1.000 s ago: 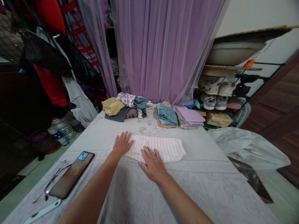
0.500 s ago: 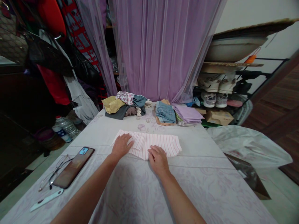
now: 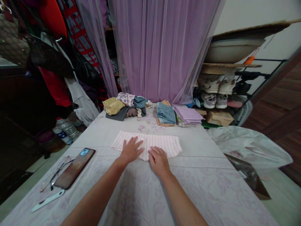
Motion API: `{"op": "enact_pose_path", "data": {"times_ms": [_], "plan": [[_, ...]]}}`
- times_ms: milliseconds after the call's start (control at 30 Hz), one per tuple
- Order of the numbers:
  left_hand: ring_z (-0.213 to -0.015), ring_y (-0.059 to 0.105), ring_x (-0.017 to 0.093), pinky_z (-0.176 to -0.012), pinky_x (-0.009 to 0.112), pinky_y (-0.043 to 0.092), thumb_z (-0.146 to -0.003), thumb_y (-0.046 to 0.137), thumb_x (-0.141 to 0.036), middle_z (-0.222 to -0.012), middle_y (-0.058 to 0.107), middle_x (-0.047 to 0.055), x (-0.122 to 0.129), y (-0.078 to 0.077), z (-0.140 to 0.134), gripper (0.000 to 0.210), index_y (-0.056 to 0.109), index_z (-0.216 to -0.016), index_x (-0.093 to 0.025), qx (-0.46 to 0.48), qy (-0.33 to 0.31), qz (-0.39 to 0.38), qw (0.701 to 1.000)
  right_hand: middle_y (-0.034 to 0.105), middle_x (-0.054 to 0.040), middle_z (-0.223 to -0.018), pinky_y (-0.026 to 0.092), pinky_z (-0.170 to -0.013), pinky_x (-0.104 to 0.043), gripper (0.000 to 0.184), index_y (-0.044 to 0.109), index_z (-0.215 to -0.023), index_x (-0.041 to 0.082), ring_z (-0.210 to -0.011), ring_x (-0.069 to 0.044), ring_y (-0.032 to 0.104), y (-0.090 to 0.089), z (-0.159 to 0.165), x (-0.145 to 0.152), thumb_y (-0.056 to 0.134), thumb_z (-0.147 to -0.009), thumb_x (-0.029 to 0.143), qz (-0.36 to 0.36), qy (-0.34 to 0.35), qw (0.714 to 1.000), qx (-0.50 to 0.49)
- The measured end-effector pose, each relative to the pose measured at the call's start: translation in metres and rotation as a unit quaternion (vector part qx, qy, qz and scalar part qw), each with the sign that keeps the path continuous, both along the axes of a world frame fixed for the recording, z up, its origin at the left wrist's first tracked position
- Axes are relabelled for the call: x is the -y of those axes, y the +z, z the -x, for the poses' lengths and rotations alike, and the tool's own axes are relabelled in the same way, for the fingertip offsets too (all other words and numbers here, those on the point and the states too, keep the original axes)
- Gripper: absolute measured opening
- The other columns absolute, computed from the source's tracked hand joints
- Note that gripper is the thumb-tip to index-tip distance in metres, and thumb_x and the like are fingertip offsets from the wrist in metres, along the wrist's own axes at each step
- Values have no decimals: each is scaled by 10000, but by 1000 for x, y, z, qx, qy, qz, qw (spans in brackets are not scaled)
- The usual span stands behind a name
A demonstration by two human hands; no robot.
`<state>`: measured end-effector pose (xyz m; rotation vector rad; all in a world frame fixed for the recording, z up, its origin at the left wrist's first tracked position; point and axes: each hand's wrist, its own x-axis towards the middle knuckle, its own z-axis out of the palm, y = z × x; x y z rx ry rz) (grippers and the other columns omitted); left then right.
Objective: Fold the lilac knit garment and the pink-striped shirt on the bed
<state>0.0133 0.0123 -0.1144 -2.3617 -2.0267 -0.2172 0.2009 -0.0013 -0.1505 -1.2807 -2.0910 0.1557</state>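
Observation:
Pink-and-white striped shorts (image 3: 164,142) lie flat across the middle of the cloth-covered surface. My left hand (image 3: 131,150) rests palm down on their left half, open with fingers spread. On the near edge, by the middle, lies my right hand (image 3: 159,159), its fingers slightly bent and touching the fabric without a visible grip. Beyond the shorts are a folded denim garment (image 3: 166,113) on a small stack and a folded lilac cloth (image 3: 188,115) on another pile. A loose heap holds a yellow garment (image 3: 113,105) and a heart-print garment (image 3: 125,98).
At the left edge lie a phone (image 3: 74,169), glasses (image 3: 55,172) and a pale blue slim object (image 3: 48,201). A purple curtain (image 3: 164,47) hangs behind. To the right are a shoe rack (image 3: 256,75) and a clear plastic bag (image 3: 249,147).
My left hand has slid right along the shorts, its fingers spreading. The left part of the shorts now lies flatter. My right hand has stayed nearly in place.

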Motion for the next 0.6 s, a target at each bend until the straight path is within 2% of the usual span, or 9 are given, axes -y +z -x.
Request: {"op": "enact_pose_path", "data": {"times_ms": [100,200,400,600], "plan": [[-1393,391,310,-1091,617,322,-975,399,-439,-1511,439,91,-3,0,-7,419,570,-1331,-300,5,7,-41,999,660,-86,-1238,404,-1036,-405,291,688,-1113,215,-1161,-229,571,5,-2,-1,474,-916,229,11,2,1000,17],[-1396,385,307,-1110,593,312,-969,409,-435,-1515,432,100,-6,-4,-15,455,535,-1372,-265,-1,-15,-56,998,589,-111,-1350,342,-1087,-435,355,617,-1245,203,-1252,-227,515,15,-10,-10,423,-958,277,24,-10,998,63],[-1387,389,336,-1096,622,302,-934,463,-470,-1518,429,85,-7,-11,-18,492,512,-1394,-303,-7,-12,-52,999,416,-124,-1516,197,-1143,-477,472,504,-1389,197,-1393,-267,356,38,-45,-47,406,-971,394,100,-39,976,190],[-1389,380,355,-1096,642,282,-917,490,-472,-1518,426,97,-7,-10,-18,508,518,-1393,-297,8,-12,-46,999,330,-148,-1560,75,-1150,-537,585,412,-1466,181,-1438,-303,264,31,-63,-61,339,-974,489,165,-72,958,224]]}}
